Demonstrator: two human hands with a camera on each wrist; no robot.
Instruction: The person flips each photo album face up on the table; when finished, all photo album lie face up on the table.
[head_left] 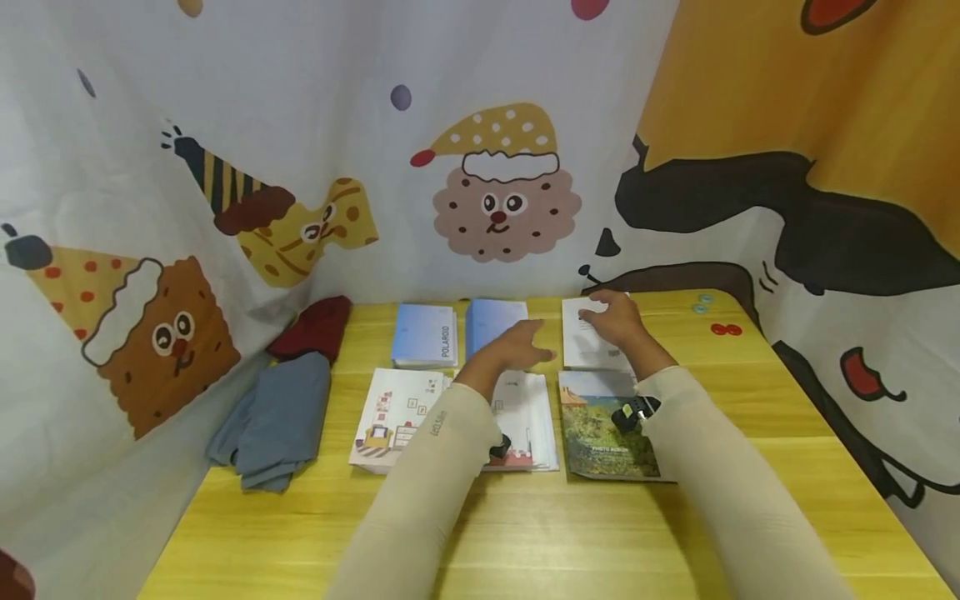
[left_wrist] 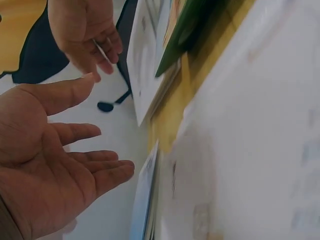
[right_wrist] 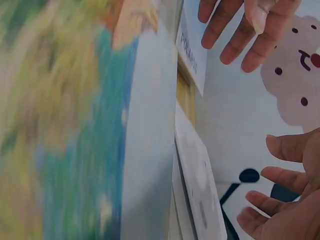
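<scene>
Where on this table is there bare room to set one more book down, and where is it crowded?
Free: the near strip of the yellow table in front of the books, crossed only by the sleeves, and the right side beyond the landscape book. Crowded: the middle, two rows of books, with the folded cloths at left.

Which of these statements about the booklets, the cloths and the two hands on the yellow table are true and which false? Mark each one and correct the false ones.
1. Both hands, the left hand and the right hand, hold nothing. True.
2. The booklet marked POLAROID lies in the back row. True.
3. The grey cloth lies right of the booklets. False: left of them.
4. The landscape booklet stands upright. False: it lies flat on the table.
</scene>
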